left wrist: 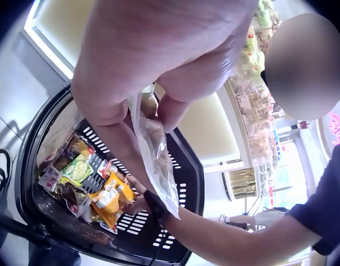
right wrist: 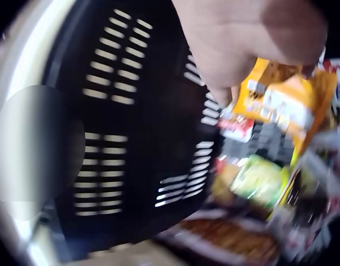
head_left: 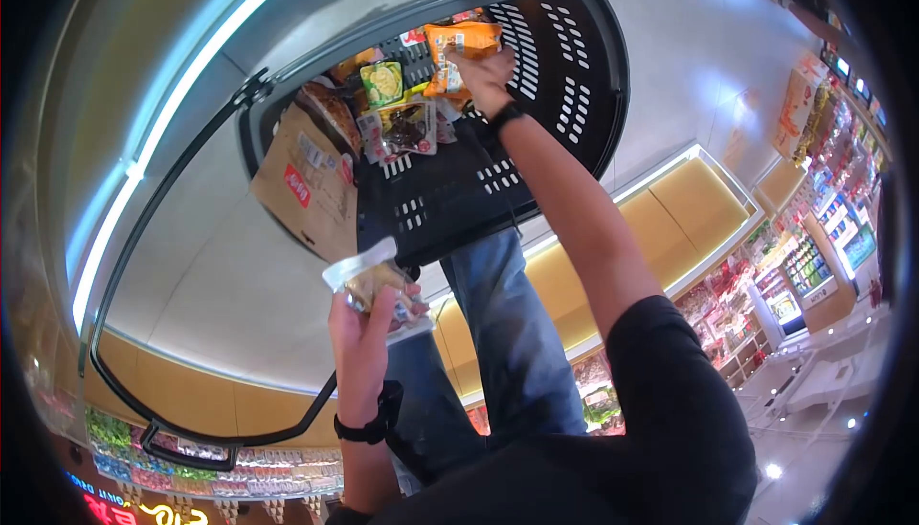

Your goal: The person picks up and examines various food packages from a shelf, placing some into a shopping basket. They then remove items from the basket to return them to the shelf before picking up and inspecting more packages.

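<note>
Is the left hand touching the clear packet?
Touching. The left wrist view shows it: the left hand pinches the clear packet between thumb and fingers.

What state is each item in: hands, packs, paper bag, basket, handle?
Left hand: gripping clear pack
Right hand: gripping orange pack
Clear pack: held outside basket
Orange pack: in basket, held
Green pack: lying in basket
Paper bag: tilted, past rim
Basket: open-topped, loaded
Handle: swung outward
</note>
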{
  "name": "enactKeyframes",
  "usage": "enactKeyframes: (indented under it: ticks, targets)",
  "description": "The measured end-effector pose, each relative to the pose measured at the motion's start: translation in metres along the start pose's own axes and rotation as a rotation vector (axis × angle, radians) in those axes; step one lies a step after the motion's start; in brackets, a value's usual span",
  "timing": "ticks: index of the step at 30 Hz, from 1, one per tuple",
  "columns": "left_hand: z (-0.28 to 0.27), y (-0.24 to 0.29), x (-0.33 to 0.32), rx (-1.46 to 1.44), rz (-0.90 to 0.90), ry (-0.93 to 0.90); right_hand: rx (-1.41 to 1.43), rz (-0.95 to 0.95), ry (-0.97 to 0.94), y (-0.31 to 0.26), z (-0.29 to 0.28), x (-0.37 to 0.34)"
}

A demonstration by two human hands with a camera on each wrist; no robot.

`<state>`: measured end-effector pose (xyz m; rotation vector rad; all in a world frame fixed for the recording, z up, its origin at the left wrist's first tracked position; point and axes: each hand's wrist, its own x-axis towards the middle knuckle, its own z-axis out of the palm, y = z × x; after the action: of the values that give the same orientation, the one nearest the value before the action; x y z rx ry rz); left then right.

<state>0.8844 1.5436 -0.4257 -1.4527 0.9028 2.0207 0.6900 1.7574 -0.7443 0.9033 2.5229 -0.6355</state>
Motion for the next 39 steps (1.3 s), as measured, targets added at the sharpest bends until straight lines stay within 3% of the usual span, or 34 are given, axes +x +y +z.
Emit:
enactKeyframes:
  ticks: [2, 6, 8, 9, 10, 12, 17, 20, 22, 24, 26, 27, 29, 30, 34, 36, 37, 39]
  targets:
    - [-0.001, -0.007, 0.000, 0.077, -0.008, 0.003, -0.123, 0.048, -0.078, 0.003, 0.006, 0.014]
    - [0.001, -0.018, -0.003, 0.091, -0.017, -0.023, -0.208, 0.050, -0.024, -0.005, 0.008, -0.008]
    - [0.002, -0.024, -0.001, 0.099, -0.003, -0.035, -0.278, -0.094, 0.031, -0.006, 0.006, -0.015]
    - [0.003, -0.024, -0.001, 0.106, 0.005, -0.044, 0.005, -0.310, -0.071, 0.031, 0.028, 0.007]
    - [0.004, -0.023, -0.002, 0.109, 0.007, -0.047, 0.007, -0.309, -0.067, 0.034, 0.027, 0.005]
    - [0.008, -0.021, 0.000, 0.107, 0.016, -0.049, 0.255, -0.363, -0.262, 0.037, 0.021, -0.006]
    - [0.011, -0.013, 0.000, 0.120, 0.009, -0.034, 0.181, -0.433, -0.218, -0.006, -0.020, -0.036]
    - [0.010, -0.012, 0.000, 0.136, -0.005, -0.012, 0.123, -0.529, -0.092, -0.027, -0.024, -0.049]
    - [0.010, -0.013, 0.001, 0.142, -0.012, -0.009, 0.262, -0.528, -0.239, -0.038, -0.024, -0.059]
    - [0.010, -0.014, 0.003, 0.146, -0.018, -0.007, 0.165, -0.418, -0.445, -0.047, -0.015, -0.066]
    - [0.011, -0.017, 0.004, 0.148, -0.009, -0.010, 0.400, -0.396, -0.686, -0.021, 0.031, -0.063]
    - [0.011, -0.018, 0.005, 0.150, 0.001, -0.012, 0.401, -0.397, -0.685, -0.017, 0.037, -0.064]
    - [0.015, -0.017, 0.004, 0.161, 0.010, -0.008, 0.140, -0.489, -0.716, -0.011, 0.048, -0.066]
    - [0.016, -0.016, 0.003, 0.171, 0.015, -0.003, 0.141, -0.490, -0.719, -0.005, 0.051, -0.060]
    - [0.010, -0.023, 0.004, 0.176, 0.035, -0.016, 0.120, -0.446, -0.014, 0.029, 0.046, -0.015]
    - [0.012, -0.020, 0.006, 0.162, 0.040, -0.058, -0.187, -0.381, 0.094, 0.054, 0.036, 0.013]
    - [0.012, -0.021, 0.008, 0.160, 0.041, -0.054, -0.186, -0.383, 0.091, 0.070, 0.034, 0.029]
    - [0.013, -0.024, 0.012, 0.184, 0.044, -0.050, 0.031, -0.270, -0.138, 0.102, 0.042, 0.059]
